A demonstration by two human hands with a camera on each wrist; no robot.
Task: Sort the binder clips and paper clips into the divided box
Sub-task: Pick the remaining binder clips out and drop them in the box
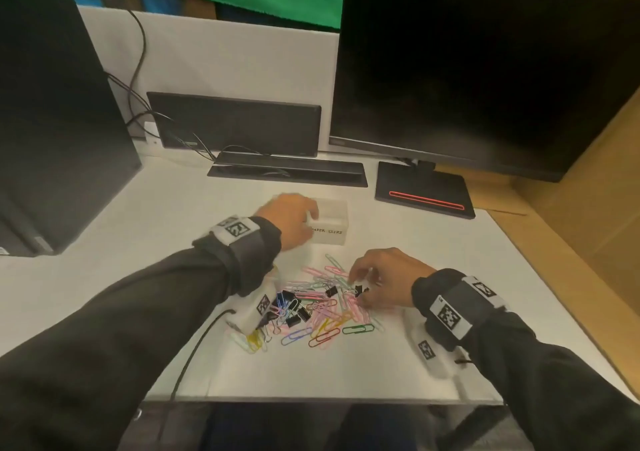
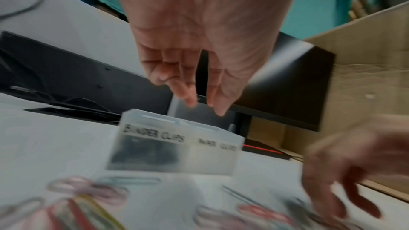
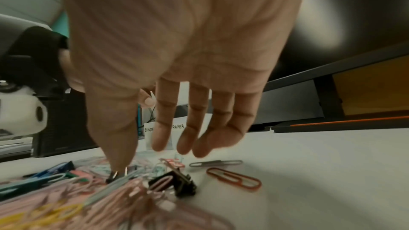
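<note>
The frosted divided box (image 1: 332, 229) stands on the white table behind the pile, labelled BINDER CLIPS and PAPER CLIPS (image 2: 177, 149). Dark clips show through its binder compartment. My left hand (image 1: 294, 218) hovers over the box's left half, fingers hanging loose and empty (image 2: 205, 104). A pile of coloured paper clips (image 1: 322, 308) with black binder clips mixed in lies nearer me. My right hand (image 1: 363, 286) reaches down onto the pile's right side with fingers relaxed (image 3: 139, 155). Its thumb tip touches a small black binder clip (image 3: 115, 176). Another black binder clip (image 3: 177, 184) lies just right of it.
A dark monitor (image 1: 485, 69) and its base (image 1: 426, 194) stand behind right, and a black computer tower (image 1: 52, 121) fills the left. A black dock (image 1: 235, 125) and cable tray (image 1: 287, 173) sit behind the box. Cardboard (image 1: 588, 208) walls the right side. A cable (image 1: 197, 346) hangs over the front edge.
</note>
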